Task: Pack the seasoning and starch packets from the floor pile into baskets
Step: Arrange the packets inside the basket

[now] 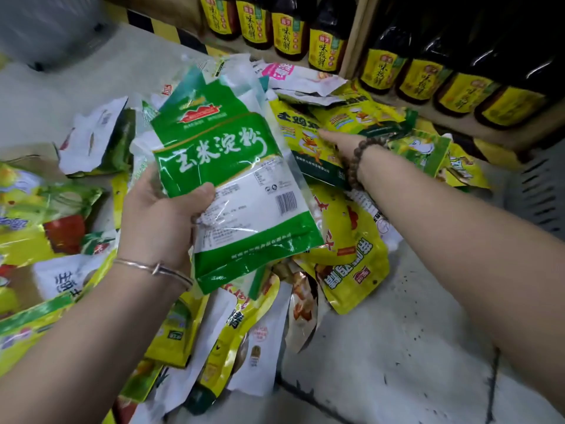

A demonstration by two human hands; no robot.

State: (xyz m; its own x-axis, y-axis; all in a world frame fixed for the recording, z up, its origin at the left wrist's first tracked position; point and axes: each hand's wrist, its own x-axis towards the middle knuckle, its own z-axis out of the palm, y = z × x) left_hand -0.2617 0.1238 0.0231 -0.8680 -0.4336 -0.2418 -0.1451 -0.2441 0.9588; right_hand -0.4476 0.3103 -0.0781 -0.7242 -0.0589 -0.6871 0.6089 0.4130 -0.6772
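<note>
My left hand point(165, 215) grips a stack of green-and-white starch packets point(232, 166), thumb across the front one, held up over the pile. My right hand point(339, 142) reaches out past the stack, mostly hidden behind it, and lies on a yellow seasoning packet point(308, 142) in the floor pile; its fingers cannot be seen. A bead bracelet is on that wrist. Yellow, green and white packets point(351, 264) lie scattered on the floor below both arms.
A low wooden shelf point(351, 47) of dark sauce bottles point(324, 44) with yellow labels runs along the back and right. A grey slotted basket wall point(541, 191) shows at the right edge. Bare grey floor point(382, 362) lies at the lower right. More packets point(36, 221) fill the left.
</note>
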